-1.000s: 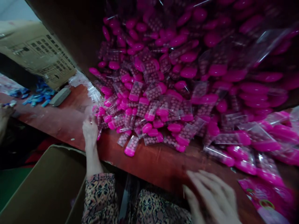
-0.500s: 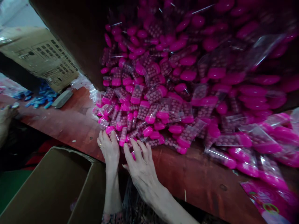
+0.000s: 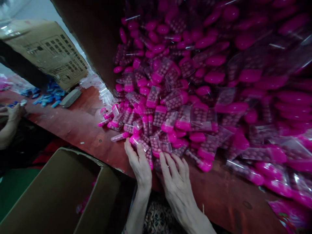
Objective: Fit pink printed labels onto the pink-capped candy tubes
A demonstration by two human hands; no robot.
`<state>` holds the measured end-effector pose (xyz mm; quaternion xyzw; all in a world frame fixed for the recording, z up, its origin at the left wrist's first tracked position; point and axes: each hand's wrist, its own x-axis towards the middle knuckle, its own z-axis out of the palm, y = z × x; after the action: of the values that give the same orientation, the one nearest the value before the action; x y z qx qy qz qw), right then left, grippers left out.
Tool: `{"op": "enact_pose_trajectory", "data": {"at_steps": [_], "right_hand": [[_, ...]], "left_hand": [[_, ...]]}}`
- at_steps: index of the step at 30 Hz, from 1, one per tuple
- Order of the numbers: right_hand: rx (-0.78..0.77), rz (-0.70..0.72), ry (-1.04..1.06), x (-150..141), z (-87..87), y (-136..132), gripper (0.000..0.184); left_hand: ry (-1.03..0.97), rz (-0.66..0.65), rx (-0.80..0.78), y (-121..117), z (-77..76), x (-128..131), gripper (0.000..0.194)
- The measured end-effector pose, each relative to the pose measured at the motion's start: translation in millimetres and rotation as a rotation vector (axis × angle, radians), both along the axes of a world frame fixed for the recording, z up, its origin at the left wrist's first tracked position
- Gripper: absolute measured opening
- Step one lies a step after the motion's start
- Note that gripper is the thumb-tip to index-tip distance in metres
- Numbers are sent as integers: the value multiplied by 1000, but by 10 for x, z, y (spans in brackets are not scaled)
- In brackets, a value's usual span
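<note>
A heap of small, flat, clear plastic containers with bright pink caps and mauve beads inside is spread over a reddish-brown wooden tabletop, reaching from eleven to three o'clock of the two hands. At its near edge the left hand is held open, its fingers loosely bent and parted against the outermost containers. The right hand is set just beside it, at about four o'clock, and is also open, its fingers stretched forward onto the containers. Between the two hands, a few containers are enclosed on both sides.

At eleven o'clock the heap is bounded by a dark brown upright panel. Clear plastic pieces are strewn by its foot. Towards ten o'clock, a grey oblong block, bright blue plastic pieces and a printed tan cardboard box are seen. Between nine and ten, a co-worker's hand is partly shown. Between eight and nine, an open brown cardboard box is placed, with blurred pink items visible inside. Between three and four, a glossy pink printed packet is cut by the frame edge.
</note>
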<state>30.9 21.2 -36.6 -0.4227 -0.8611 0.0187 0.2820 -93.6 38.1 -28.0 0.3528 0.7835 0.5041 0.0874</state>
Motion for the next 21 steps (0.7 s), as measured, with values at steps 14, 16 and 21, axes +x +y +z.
{"op": "enact_pose_trajectory", "data": {"at_steps": [14, 16, 21], "right_hand": [[-58, 48, 162, 100, -6, 1, 43], [-53, 49, 164, 104, 2, -2, 42], [-25, 36, 159, 85, -6, 8, 41]], "left_hand": [[414, 346, 44, 68, 403, -592, 35], [399, 408, -28, 336, 563, -997, 35], [385, 156, -145, 1099, 775, -1757, 34]]}}
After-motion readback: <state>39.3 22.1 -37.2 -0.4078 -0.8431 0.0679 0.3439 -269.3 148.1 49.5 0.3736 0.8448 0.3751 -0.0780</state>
